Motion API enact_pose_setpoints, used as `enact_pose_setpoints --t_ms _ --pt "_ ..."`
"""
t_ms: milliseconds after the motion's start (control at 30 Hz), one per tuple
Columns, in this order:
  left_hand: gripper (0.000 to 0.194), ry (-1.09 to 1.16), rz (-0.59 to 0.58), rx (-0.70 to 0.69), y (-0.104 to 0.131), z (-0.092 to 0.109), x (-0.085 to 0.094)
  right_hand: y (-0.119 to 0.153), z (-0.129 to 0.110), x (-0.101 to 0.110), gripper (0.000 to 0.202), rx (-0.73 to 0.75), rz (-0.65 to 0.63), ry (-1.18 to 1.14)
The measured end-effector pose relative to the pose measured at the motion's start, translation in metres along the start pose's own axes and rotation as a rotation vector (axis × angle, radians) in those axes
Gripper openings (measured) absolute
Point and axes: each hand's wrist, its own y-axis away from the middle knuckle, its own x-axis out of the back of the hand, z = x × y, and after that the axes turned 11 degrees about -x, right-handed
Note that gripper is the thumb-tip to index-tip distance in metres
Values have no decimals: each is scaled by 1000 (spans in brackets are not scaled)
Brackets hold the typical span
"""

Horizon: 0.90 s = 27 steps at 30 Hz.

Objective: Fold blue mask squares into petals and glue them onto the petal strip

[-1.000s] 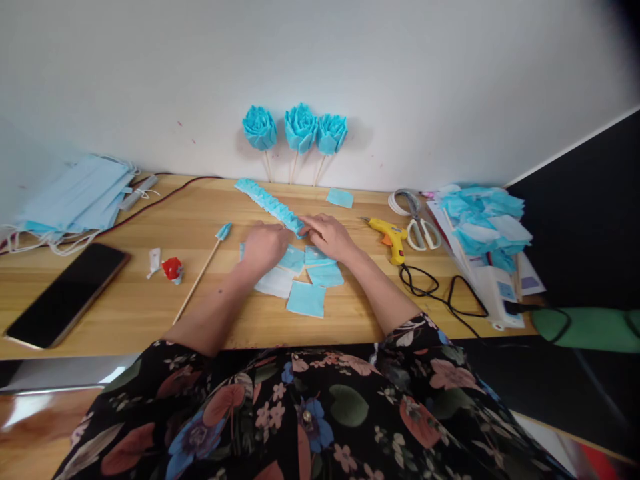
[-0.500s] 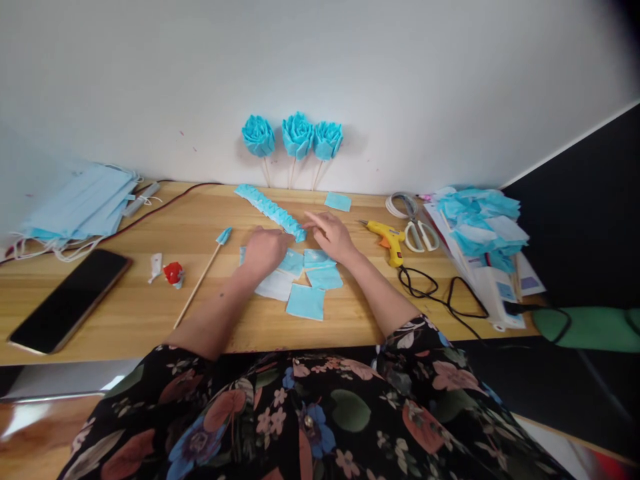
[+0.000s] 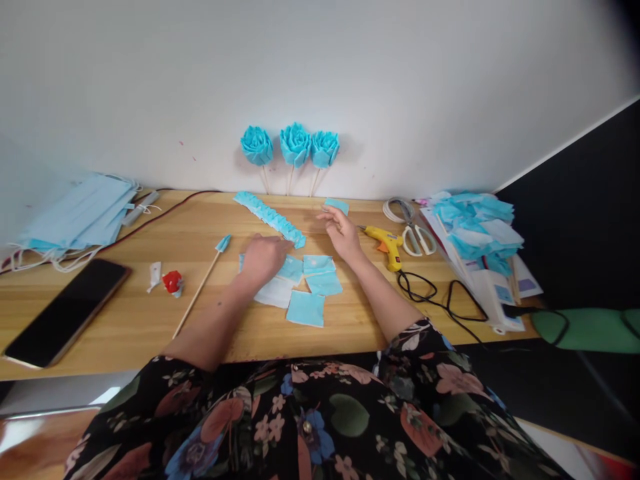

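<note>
A row of folded blue pieces [image 3: 270,217] slants across the wooden table, its near end by the fingertips of my left hand [image 3: 265,259]. My left hand is bent with fingers together over some blue squares; whether it pinches anything is hidden. My right hand [image 3: 337,230] is raised a little to the right of the row, fingers apart and holding nothing, just below a single blue piece [image 3: 337,205]. Flat blue squares [image 3: 305,308] lie between my forearms, with a whitish piece [image 3: 276,293] beside them. Left of them rests a stick with a blue tip [image 3: 223,243].
Three blue paper-like flowers [image 3: 295,145] on sticks lean against the wall. Right: yellow glue gun [image 3: 385,243] with black cord, scissors [image 3: 419,240], blue scraps [image 3: 480,223], white power strip [image 3: 500,303]. Left: face masks [image 3: 80,210], phone [image 3: 67,312], red wrapper [image 3: 173,283].
My right hand has moved away from the row's near end, up and to the right, with its fingers lifted. My left hand has stayed almost in place. The view has tilted slightly.
</note>
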Motion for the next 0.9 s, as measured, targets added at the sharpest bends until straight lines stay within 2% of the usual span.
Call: enact_pose_setpoints --t_ms 200,267,400,633,900 --pt "42 121 273 109 3 -5 -3 -2 5 -7 33 -114 41 -28" --pt "39 138 321 160 3 -5 -3 -2 7 -9 29 -164 29 -61" --pt "36 153 316 226 3 -5 -2 -3 7 -9 29 -239 -11 -143" --pt "34 197 259 286 3 -3 3 -2 2 -7 28 -246 -28 -157" --pt "21 222 240 297 3 -4 7 3 -5 -4 37 -190 -28 -29"
